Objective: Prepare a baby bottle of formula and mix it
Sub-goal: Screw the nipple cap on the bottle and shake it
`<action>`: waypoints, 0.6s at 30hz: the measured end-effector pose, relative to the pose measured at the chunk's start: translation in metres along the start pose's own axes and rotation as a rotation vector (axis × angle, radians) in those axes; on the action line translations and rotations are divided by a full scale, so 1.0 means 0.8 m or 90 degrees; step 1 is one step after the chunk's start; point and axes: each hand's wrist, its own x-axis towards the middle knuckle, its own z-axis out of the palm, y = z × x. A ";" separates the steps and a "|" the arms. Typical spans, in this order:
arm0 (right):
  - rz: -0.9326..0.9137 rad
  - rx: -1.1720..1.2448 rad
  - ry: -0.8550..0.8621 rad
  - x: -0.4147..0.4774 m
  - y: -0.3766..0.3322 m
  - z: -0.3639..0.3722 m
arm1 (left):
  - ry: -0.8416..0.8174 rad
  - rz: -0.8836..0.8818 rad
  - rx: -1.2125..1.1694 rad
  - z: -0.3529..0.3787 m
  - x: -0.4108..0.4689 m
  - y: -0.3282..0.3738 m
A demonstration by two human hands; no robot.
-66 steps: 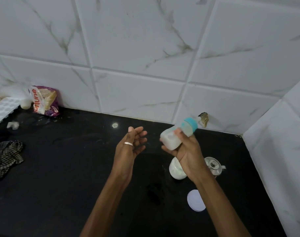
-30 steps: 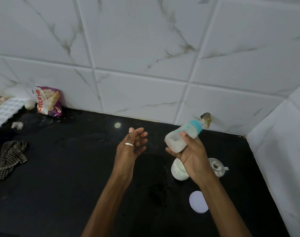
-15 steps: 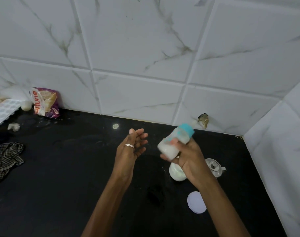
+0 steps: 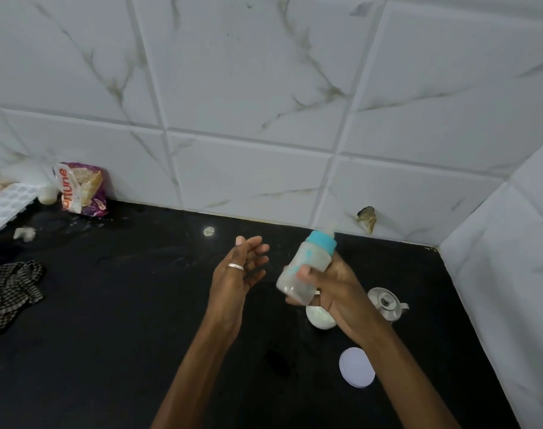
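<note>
Baby bottle (image 4: 307, 267) with its teal collar tilts in the right hand's (image 4: 335, 292) grasp above the black bench (image 4: 109, 320); left hand (image 4: 236, 277) spread, holding nothing.

You had only one view, from the camera worn on your head. It looked forward and down over the black counter (image 4: 109, 320) toward the corner where the marble-patterned tiled wall (image 4: 248, 88) met a side wall on the right. The wide lens bent the tile lines and tilted the scene. It sat close: your forearms entered from the bottom edge, with the left hand (image 4: 236, 283) and right hand (image 4: 335, 292) near the frame's middle. The counter's left end ran out of frame.
</note>
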 end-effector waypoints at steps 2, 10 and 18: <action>-0.013 0.013 -0.001 0.000 -0.003 -0.001 | -0.005 0.004 0.002 0.001 -0.001 0.001; 0.002 -0.003 0.003 -0.001 0.000 0.004 | -0.002 0.002 0.003 -0.002 -0.004 0.001; 0.028 0.008 0.020 0.001 0.001 0.000 | 0.001 0.003 0.002 -0.005 -0.005 0.002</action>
